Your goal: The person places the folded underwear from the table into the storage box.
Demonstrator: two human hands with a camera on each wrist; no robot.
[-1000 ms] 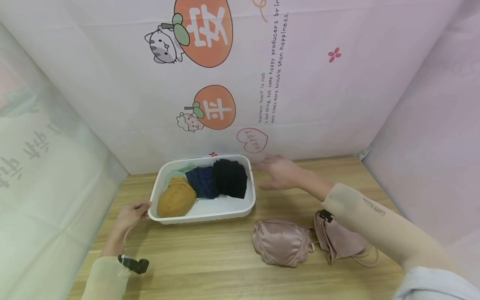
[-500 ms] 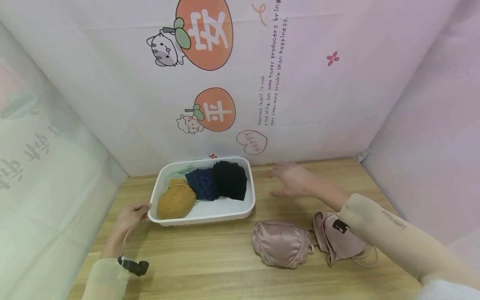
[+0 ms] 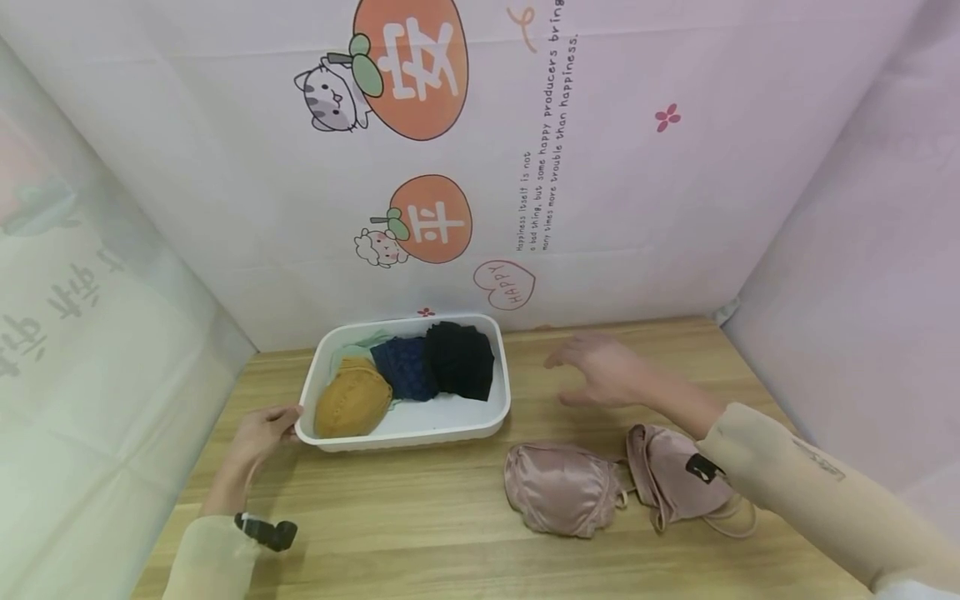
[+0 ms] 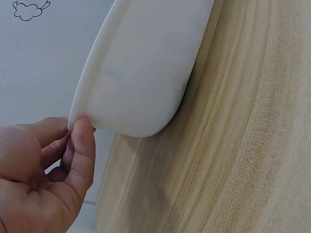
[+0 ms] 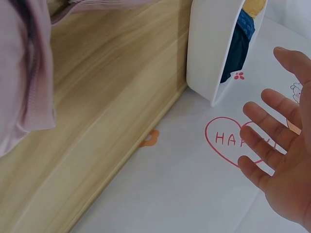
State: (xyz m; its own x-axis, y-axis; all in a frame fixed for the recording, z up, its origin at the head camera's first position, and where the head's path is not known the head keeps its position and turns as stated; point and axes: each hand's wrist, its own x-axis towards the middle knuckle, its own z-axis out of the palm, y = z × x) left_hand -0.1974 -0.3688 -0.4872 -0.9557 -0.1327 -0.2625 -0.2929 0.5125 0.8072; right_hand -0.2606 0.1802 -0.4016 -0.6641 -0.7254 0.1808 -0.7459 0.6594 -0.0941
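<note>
A white plastic storage bin (image 3: 420,435) stands on the table against the back wall. My left hand (image 3: 262,429) pinches its left front rim, and the left wrist view shows the thumb (image 4: 83,150) pressing the rim's outer side. Inside lie a folded mustard bra (image 3: 354,400), a pale green garment (image 3: 341,357), a navy piece (image 3: 407,367) and a black folded one (image 3: 460,360). My right hand (image 3: 600,367) hovers right of the bin with fingers spread, holding nothing. Nearer to me lie a folded pink satin bra (image 3: 562,490) and another pink garment (image 3: 675,475) with a strap loop.
The wood-grain table (image 3: 390,525) meets a printed white cloth wall (image 3: 600,208) at its back edge. Cloth sheets also rise on the left (image 3: 112,317) and right (image 3: 862,292). My right forearm (image 3: 802,483) passes above part of the right pink garment.
My right hand has drawn away from the bin's right side, moving right and slightly toward me. The left hand stays on the rim, and the bin and garments have not visibly moved.
</note>
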